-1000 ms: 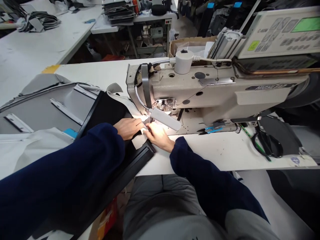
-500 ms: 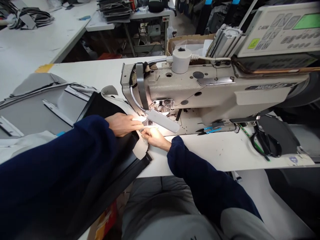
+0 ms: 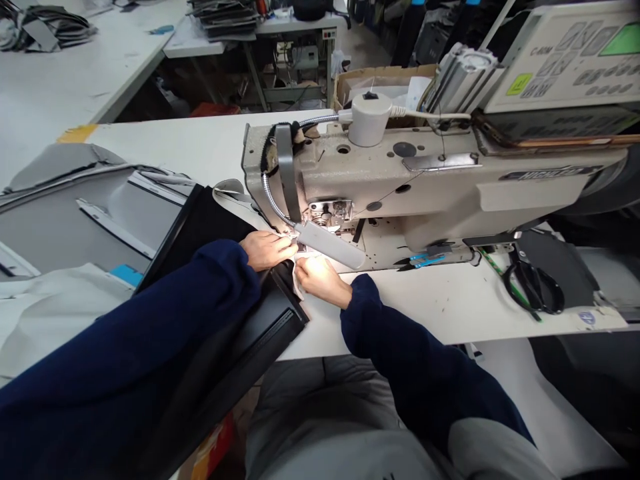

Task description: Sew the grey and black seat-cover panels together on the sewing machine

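My left hand (image 3: 269, 250) is closed, its fingers bent together on the edge of the black panel (image 3: 240, 327) beside the needle area. Close by on the right, my right hand (image 3: 320, 277) pinches a pale fabric strip (image 3: 298, 285) that hangs down along the panel's edge. More of the strip runs behind my left hand to a curled end. Both hands are at the front of the sewing machine (image 3: 390, 167), under its lit work lamp (image 3: 333, 245). The lamp hides part of the presser foot and needle.
Grey panels with white strips (image 3: 115, 227) lie on the left. Blue-handled thread snips (image 3: 423, 260) rest on the machine bed, and black scissors (image 3: 535, 287) lie further right. A control box (image 3: 565, 60) sits above the machine. A cardboard box (image 3: 345, 87) stands behind it.
My left hand has drawn its outstretched fingers in and moved right, nearer the needle. The strip's wide loose end has turned narrow beside my right hand. The view has shifted slightly.
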Motion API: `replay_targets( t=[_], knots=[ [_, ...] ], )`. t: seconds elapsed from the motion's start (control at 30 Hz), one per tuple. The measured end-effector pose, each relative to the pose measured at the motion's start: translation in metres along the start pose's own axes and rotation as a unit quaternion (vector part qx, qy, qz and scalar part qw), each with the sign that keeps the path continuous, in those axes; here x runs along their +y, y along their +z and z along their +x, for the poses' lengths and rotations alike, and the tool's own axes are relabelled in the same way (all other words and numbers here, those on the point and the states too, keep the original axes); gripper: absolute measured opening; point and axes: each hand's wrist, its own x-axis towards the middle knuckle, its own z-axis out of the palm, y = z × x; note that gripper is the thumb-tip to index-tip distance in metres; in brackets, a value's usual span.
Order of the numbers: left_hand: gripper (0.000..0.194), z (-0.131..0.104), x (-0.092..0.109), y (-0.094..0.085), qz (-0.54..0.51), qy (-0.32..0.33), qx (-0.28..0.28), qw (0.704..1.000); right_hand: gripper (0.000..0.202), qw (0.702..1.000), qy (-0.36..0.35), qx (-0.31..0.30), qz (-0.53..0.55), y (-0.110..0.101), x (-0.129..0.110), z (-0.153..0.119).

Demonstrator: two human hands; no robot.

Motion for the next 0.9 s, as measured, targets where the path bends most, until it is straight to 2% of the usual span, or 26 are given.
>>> replay_targets(
  t=[0.07,0.2,0.27,0.37,0.43,0.57,0.67,0.7,0.77,0.83,0.9],
  knots=[
    [0.017,-0.002,0.0,0.005,-0.026,-0.006,-0.015,1.0,0.022,0.993,-0.023,0.079,-0.084,-0.008,0.005,-0.014],
    [0.019,-0.004,-0.003,0.006,-0.114,-0.023,-0.095,0.989,0.025,0.957,0.018,0.258,-0.129,-0.032,0.021,-0.037],
    [0.022,-0.006,-0.003,0.005,-0.155,-0.053,-0.106,0.981,0.032,0.943,0.001,0.296,-0.155,-0.042,0.028,-0.038],
    [0.024,-0.013,0.001,0.0,-0.222,-0.081,-0.099,0.967,0.037,0.941,-0.052,0.26,-0.213,-0.05,0.036,-0.032],
    [0.022,-0.021,0.004,-0.003,-0.24,-0.096,-0.096,0.961,0.035,0.943,-0.057,0.228,-0.238,-0.052,0.04,-0.025],
    [0.026,-0.035,0.012,-0.009,-0.221,-0.109,-0.091,0.965,0.031,0.948,-0.038,0.197,-0.247,-0.048,0.048,-0.018],
    [0.022,-0.035,0.017,-0.011,-0.192,-0.122,-0.077,0.971,0.032,0.946,-0.051,0.19,-0.257,-0.039,0.048,-0.019],
    [0.019,-0.032,0.018,-0.012,-0.179,-0.123,-0.076,0.973,0.032,0.946,-0.074,0.181,-0.26,-0.034,0.045,-0.021],
    [0.016,-0.026,0.019,-0.014,-0.155,-0.108,-0.08,0.979,0.032,0.942,-0.169,0.134,-0.256,-0.023,0.036,-0.026],
    [0.014,-0.019,0.019,-0.016,-0.137,-0.076,-0.092,0.983,0.033,0.924,-0.289,0.067,-0.242,-0.011,0.025,-0.029],
    [0.012,-0.015,0.016,-0.018,-0.123,-0.048,-0.103,0.986,0.033,0.908,-0.352,0.032,-0.227,-0.002,0.017,-0.031]
  ],
)
